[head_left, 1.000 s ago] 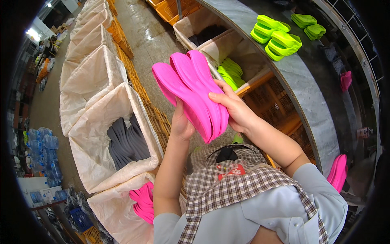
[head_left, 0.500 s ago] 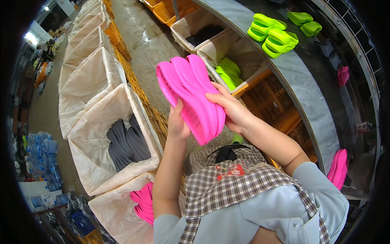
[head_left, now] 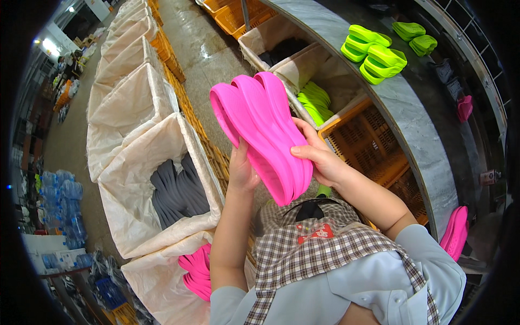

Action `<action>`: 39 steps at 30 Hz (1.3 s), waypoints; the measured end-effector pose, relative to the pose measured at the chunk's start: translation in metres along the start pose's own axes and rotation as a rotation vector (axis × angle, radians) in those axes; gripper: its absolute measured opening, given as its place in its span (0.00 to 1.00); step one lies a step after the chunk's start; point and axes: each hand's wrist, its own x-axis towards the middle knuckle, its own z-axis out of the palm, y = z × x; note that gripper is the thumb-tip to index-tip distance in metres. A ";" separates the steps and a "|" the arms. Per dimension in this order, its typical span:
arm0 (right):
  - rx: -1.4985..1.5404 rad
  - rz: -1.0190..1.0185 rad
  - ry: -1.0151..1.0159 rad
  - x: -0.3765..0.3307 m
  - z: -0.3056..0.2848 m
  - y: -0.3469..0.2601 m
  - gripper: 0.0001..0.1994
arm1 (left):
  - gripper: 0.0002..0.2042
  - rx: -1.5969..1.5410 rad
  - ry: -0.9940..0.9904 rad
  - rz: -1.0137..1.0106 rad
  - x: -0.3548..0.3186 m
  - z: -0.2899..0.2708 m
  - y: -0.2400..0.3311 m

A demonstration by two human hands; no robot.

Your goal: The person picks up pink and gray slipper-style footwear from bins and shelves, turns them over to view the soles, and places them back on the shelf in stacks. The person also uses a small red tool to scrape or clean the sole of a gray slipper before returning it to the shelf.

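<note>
A nested stack of bright pink shoe soles (head_left: pixel 260 130) is held up in front of my body, tilted, with the toe ends up and to the left. My left hand (head_left: pixel 242 168) grips its left side low down, thumb against the edge and most fingers hidden behind. On the right side, my right hand (head_left: pixel 319 157) clasps the stack with the thumb on the outermost sole. Below left, more pink soles (head_left: pixel 197 271) lie in a cloth-lined bin. Dark grey soles (head_left: pixel 179 192) fill part of the lined bin (head_left: pixel 200 146) beside my left forearm.
A curved metal-edged work surface (head_left: pixel 422 141) runs along the right, carrying lime-green soles (head_left: pixel 374 59) and a pink pair (head_left: pixel 455 233). Under it stand an orange crate (head_left: pixel 374 130) and a lined bin with lime soles (head_left: pixel 314 103). Water bottles (head_left: pixel 65 200) are stacked far left.
The pink stack and both hands sit slightly lower and further right in the picture. The surroundings have shifted a little the same way. Both hands keep their grip.
</note>
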 end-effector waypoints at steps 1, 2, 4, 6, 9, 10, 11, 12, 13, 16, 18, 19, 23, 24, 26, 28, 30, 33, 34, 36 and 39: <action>-0.007 -0.004 0.007 0.001 0.000 -0.001 0.37 | 0.29 0.006 0.003 0.013 0.000 0.000 0.001; -0.017 0.005 0.034 0.001 0.000 -0.003 0.37 | 0.28 0.011 0.005 0.025 0.000 0.000 0.002; -0.070 -0.002 0.038 0.002 0.000 -0.006 0.39 | 0.24 -0.025 -0.044 0.036 0.000 0.000 0.006; -0.120 0.006 0.042 0.003 -0.001 -0.009 0.41 | 0.22 -0.018 -0.069 0.061 0.001 0.001 0.007; -0.196 0.003 0.010 0.006 -0.002 -0.011 0.45 | 0.22 0.060 -0.073 0.123 0.001 0.000 0.008; -0.230 -0.014 -0.005 0.007 -0.002 -0.012 0.46 | 0.23 0.086 -0.078 0.143 0.001 0.000 0.008; -0.265 -0.029 -0.020 0.008 -0.004 -0.012 0.47 | 0.24 0.106 -0.061 0.155 0.001 -0.001 0.008; -0.318 -0.055 -0.032 0.009 -0.006 -0.012 0.48 | 0.23 0.176 -0.070 0.179 0.001 -0.002 0.008; -0.375 -0.078 -0.044 0.009 -0.008 -0.012 0.48 | 0.23 0.237 -0.057 0.196 0.002 -0.003 0.008; -0.493 -0.140 -0.057 0.010 -0.016 -0.010 0.49 | 0.21 0.469 -0.039 0.250 0.003 -0.009 0.009; -0.539 -0.177 -0.067 0.011 -0.019 -0.008 0.49 | 0.20 0.577 -0.023 0.262 0.002 -0.013 0.010; -0.554 -0.193 -0.075 0.011 -0.021 -0.008 0.50 | 0.20 0.597 -0.011 0.255 -0.001 -0.016 0.010; -0.646 -0.259 -0.089 0.009 -0.025 -0.007 0.50 | 0.18 0.712 0.031 0.202 -0.007 -0.025 0.010; -0.658 -0.247 -0.088 0.009 -0.026 -0.007 0.50 | 0.19 0.749 0.017 0.217 -0.007 -0.027 0.010; -0.672 -0.256 -0.084 0.008 -0.028 -0.008 0.50 | 0.19 0.838 0.037 0.224 -0.007 -0.031 0.009; -0.722 -0.273 -0.093 0.008 -0.029 -0.009 0.49 | 0.19 0.799 0.007 0.237 -0.008 -0.033 0.009; -0.748 -0.287 -0.100 0.008 -0.030 -0.008 0.49 | 0.19 0.801 -0.003 0.248 -0.009 -0.031 0.008; -0.762 -0.310 -0.087 0.008 -0.032 -0.006 0.49 | 0.20 0.748 0.035 0.266 -0.012 -0.018 0.007; -0.774 -0.319 -0.068 0.010 -0.033 -0.005 0.48 | 0.20 0.667 0.075 0.274 -0.012 -0.011 0.004; -0.945 -0.487 -0.057 0.012 -0.035 -0.006 0.47 | 0.21 0.453 0.076 0.224 -0.009 0.004 0.000; -1.230 -0.896 -0.069 0.021 -0.040 -0.012 0.41 | 0.23 0.340 0.003 0.105 -0.007 0.027 0.000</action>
